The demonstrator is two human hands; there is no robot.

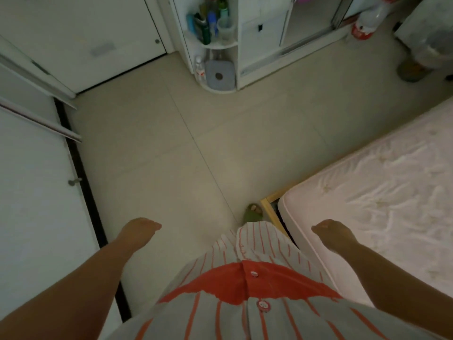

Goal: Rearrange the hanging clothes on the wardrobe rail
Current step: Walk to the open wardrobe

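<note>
A dim bedroom seen from above, looking down the front of a person in a striped shirt [257, 253], white with orange-red stripes, a solid orange-red band and round buttons.

A wide stretch of pale tiled floor [196, 148] fills the middle of the frame, open from the person's feet to the far furniture. Along the left edge runs a white sliding wardrobe door [31, 192] with a small metal knob; a dark track strip [83, 192] borders it where it meets the floor. At the upper left stands another white door [98, 33]. At the right edge a mattress [380, 192] with a pale pink patterned cover sits on a wooden frame, its corner reaching toward the lower centre. A foot in a green slipper [253, 213] shows just beside that corner.

The left hand [141, 230] hangs at the lower left, over the floor near the wardrobe door, fingers loosely curled and holding nothing. The right hand [331, 229] hangs at the lower right, over the mattress edge, fingers also loosely curled and empty.

The hanging clothes and wardrobe rail are out of sight; only the closed door panel shows.

At the top centre, a white corner shelf [215, 45] holds bottles [208, 25]; their labels are too blurred to read. At the upper right a plastic bottle with a red label [365, 25] stands on the floor, its writing unreadable.
</note>
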